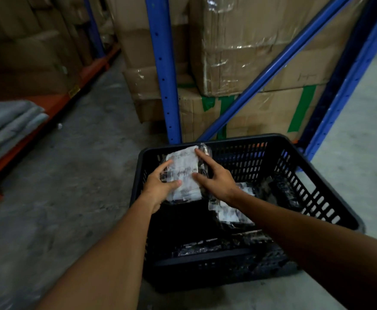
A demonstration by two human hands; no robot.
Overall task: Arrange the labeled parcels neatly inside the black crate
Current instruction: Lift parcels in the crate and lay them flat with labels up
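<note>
A black slatted crate [317, 193] stands on the concrete floor in front of me. Both hands are inside its far left corner, holding one dark plastic-wrapped parcel with a white label [184, 173]. My left hand [160, 186] grips its left edge, thumb on top. My right hand [214, 175] presses on its right side with the fingers spread. A second labeled parcel [227, 212] lies in the middle of the crate, partly under my right forearm. More dark wrapped parcels lie along the near wall [207, 245] and the right wall [283, 189].
Blue rack uprights [164, 70] and a diagonal brace [268, 72] rise just behind the crate, with stacked cardboard boxes [250, 52] between them. An orange shelf beam [55, 106] with folded grey bags [8, 126] runs along the left. Bare concrete floor [82, 164] lies between.
</note>
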